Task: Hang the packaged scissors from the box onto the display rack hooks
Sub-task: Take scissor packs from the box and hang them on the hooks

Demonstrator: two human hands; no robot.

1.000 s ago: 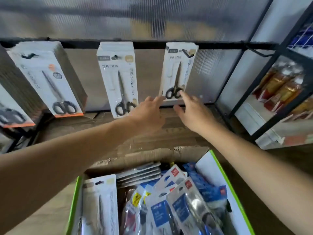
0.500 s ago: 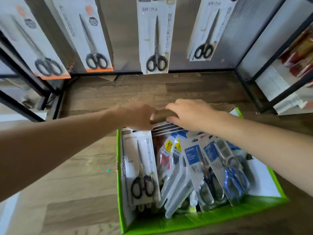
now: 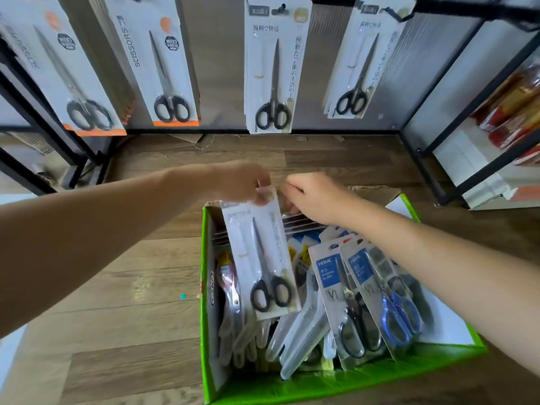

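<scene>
A green box (image 3: 336, 384) on the wooden floor holds several packaged scissors. My left hand (image 3: 239, 182) pinches the top edge of a white scissors pack (image 3: 263, 258) with black handles, raised partly out of the box's left side. My right hand (image 3: 312, 197) is at the box's far end, fingers curled on the tops of a stack of packs (image 3: 301, 222) standing there. Above, white packs hang on the rack hooks: one in the middle (image 3: 273, 68) and one to its right (image 3: 365, 59).
Two orange-trimmed scissors stacks (image 3: 163, 62) hang at the left of the rack. Blue-labelled packs (image 3: 344, 293) lie in the box's right half. A black metal frame (image 3: 432, 176) with a shelf of red packets (image 3: 514, 112) stands to the right.
Both hands came down from the hanging pack to the box. My left hand has taken hold of a white pack and lifted its top end; the camera has tilted downward.
</scene>
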